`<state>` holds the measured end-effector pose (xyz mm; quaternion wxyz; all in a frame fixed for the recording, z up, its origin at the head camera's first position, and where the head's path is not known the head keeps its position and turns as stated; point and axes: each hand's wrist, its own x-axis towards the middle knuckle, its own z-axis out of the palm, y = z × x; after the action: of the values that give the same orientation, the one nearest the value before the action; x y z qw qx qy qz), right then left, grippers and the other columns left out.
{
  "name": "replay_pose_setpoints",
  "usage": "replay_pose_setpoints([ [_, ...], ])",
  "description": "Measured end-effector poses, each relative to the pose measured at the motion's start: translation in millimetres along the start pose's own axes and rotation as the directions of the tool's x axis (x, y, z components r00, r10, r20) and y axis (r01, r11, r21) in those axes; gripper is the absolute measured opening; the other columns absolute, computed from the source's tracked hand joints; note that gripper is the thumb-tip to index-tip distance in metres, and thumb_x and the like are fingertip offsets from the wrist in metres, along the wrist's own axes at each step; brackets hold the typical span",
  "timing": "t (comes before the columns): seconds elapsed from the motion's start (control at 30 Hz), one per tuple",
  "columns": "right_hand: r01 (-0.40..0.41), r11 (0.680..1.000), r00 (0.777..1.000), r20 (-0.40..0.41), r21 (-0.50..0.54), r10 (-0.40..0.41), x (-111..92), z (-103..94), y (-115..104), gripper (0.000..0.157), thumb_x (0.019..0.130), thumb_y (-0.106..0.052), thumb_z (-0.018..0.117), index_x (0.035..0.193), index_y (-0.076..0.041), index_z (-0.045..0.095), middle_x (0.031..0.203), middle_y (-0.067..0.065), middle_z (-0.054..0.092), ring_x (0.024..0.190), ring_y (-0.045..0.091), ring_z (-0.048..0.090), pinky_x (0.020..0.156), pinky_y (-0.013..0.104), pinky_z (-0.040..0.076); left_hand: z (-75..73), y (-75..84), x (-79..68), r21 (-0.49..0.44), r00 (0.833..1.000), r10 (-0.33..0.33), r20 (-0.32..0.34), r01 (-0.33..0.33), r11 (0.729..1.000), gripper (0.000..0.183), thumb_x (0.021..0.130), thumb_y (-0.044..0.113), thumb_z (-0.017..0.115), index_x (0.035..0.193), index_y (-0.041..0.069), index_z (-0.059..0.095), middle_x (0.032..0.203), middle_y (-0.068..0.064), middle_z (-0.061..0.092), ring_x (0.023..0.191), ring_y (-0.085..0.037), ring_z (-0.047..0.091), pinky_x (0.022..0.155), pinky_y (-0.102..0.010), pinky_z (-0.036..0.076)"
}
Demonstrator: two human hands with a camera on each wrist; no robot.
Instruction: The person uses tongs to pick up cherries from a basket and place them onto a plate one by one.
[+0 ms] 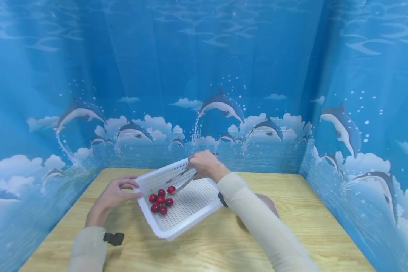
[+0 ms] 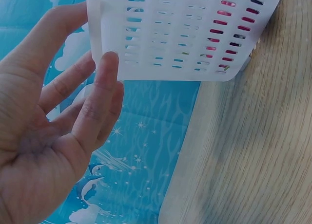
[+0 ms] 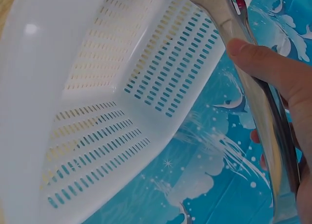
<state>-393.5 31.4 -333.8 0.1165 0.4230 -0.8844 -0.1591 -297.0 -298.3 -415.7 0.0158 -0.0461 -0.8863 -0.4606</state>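
A white perforated plastic basket (image 1: pixel 194 218) stands at an angle on the table, with several round red fruits like cherries (image 1: pixel 160 200) grouped in its left part. My left hand (image 1: pixel 113 193) pinches the basket's left rim between thumb and fingers; the left wrist view shows the fingers (image 2: pixel 100 95) at that end wall. Over the basket's far side, my right hand (image 1: pixel 205 164) grips metal tongs (image 3: pixel 261 126), thumb along one arm. The tongs reach down into the basket, their tips beside the rightmost fruit (image 1: pixel 171 189). Whether they pinch it, I cannot tell.
A brownish rounded object (image 1: pixel 268 204) lies on the wooden table (image 1: pixel 306 211), partly hidden under my right forearm. Blue curtains with dolphins (image 1: pixel 221 105) close off the back and both sides.
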Motion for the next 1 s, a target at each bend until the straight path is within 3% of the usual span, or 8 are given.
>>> replay_pose_setpoints([
  [0.43, -0.003, 0.999, 1.0, 0.03, -0.041, 0.005, 18.8, 4.9, -15.6, 0.035, 0.083, -0.042, 0.085, 0.115, -0.03, 0.078, 0.114, -0.008, 0.078, 0.098, 0.014, 0.073, 0.079, 0.03, 0.061, -0.4, -1.2, 1.7, 0.008, 1.0, -0.004, 0.002, 0.004, 1.0, 0.046, 0.083, 0.033, 0.087, 0.112, 0.001, 0.071, 0.163, -0.022, 0.038, 0.137, -0.048, 0.052, 0.108, -0.063, 0.05],
  [0.7, 0.003, 0.997, 0.996, 0.094, -0.074, 0.004, 27.8, 5.4, -26.2, 0.033, 0.085, -0.042, 0.084, 0.115, -0.032, 0.077, 0.115, -0.01, 0.078, 0.099, 0.012, 0.072, 0.081, 0.027, 0.059, 0.2, -1.2, 1.7, 0.009, 1.0, -0.019, 0.007, 0.019, 1.0, 0.048, 0.083, 0.034, 0.087, 0.113, 0.001, 0.071, 0.164, -0.021, 0.037, 0.138, -0.048, 0.05, 0.11, -0.065, 0.047],
  [1.0, 0.034, 0.992, 0.994, 0.109, -0.119, -0.021, 33.1, 8.9, -29.8, 0.024, 0.086, -0.039, 0.083, 0.108, -0.031, 0.078, 0.107, -0.011, 0.078, 0.086, 0.01, 0.068, 0.068, 0.025, 0.055, -0.2, -1.5, 2.8, 0.006, 1.0, -0.014, 0.004, 0.014, 1.0, 0.048, 0.082, 0.035, 0.087, 0.112, 0.002, 0.071, 0.164, -0.021, 0.038, 0.138, -0.048, 0.05, 0.109, -0.064, 0.048],
])
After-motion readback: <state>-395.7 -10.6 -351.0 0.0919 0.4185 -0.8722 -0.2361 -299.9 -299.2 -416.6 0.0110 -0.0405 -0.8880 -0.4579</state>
